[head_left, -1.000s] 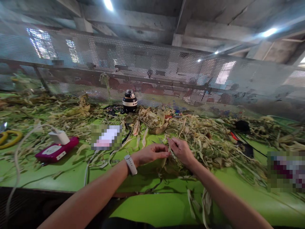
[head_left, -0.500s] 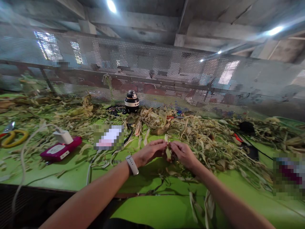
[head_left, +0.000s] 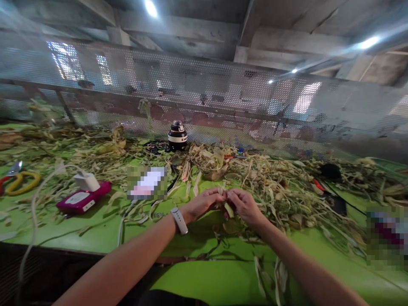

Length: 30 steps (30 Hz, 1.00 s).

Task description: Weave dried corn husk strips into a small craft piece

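Note:
My left hand (head_left: 204,204), with a pale band on its wrist, is closed in a pinch on a small pale green leaf piece (head_left: 228,210). Close beside it, my right hand (head_left: 245,206) pinches the same piece from the other side, and the fingertips of both hands nearly meet. The piece hangs below the fingers; its upper part is hidden by them. Dried leaf strips (head_left: 274,182) lie in a heap just right of and behind my hands, on the green table (head_left: 178,276).
A magenta power bank (head_left: 83,199) with a white plug, a blurred phone (head_left: 148,182) and yellow-handled scissors (head_left: 22,182) lie at the left. Behind stands a black and white round device (head_left: 177,137), before a perforated metal screen (head_left: 216,97). White cables cross the left side.
The leaf piece between my fingers has tilted, its lower end now pointing right. My hands stay in nearly the same place, and the whole view has shifted very slightly.

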Tool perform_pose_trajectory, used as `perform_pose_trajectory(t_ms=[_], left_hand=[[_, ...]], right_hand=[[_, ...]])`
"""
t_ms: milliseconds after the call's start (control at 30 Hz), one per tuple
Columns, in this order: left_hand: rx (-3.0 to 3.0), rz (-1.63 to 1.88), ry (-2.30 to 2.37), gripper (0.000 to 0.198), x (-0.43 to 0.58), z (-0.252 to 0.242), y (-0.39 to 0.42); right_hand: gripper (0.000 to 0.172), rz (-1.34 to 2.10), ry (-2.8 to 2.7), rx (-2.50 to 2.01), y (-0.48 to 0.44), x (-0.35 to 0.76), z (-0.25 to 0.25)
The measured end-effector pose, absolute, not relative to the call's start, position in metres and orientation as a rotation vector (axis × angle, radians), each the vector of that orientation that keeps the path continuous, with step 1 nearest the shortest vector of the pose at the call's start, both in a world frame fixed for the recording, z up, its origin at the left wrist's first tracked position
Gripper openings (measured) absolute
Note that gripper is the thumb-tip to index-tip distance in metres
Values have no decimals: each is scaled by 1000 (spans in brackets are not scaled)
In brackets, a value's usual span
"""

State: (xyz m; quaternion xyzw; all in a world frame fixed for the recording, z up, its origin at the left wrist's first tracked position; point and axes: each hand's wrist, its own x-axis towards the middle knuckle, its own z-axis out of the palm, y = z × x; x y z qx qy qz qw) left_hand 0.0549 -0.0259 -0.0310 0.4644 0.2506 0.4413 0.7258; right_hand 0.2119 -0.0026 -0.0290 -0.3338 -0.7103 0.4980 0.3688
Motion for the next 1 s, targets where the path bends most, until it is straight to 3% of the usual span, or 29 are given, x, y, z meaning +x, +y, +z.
perform_pose_trajectory(t_ms=[267,433,667,867,1000], left_hand=[[1141,932,571,11,50,-28,-28],[1207,917,595,23,51,-28,-30],[1211,937,624,29,51,-33,-27],[1284,983,715,17,49,-29,-28],[1501,936,942,12,44,-24,-28]], right_hand=[[39,1150,-1819,-865,-8,211,-17],[38,953,-1880,-933,-6,215,-17],[46,1048,-2060,-867,-1,222,-18],[48,1226,-2046,-829,-3,216,-18],[50,1083,-2151,-777,-5,213,-20]])
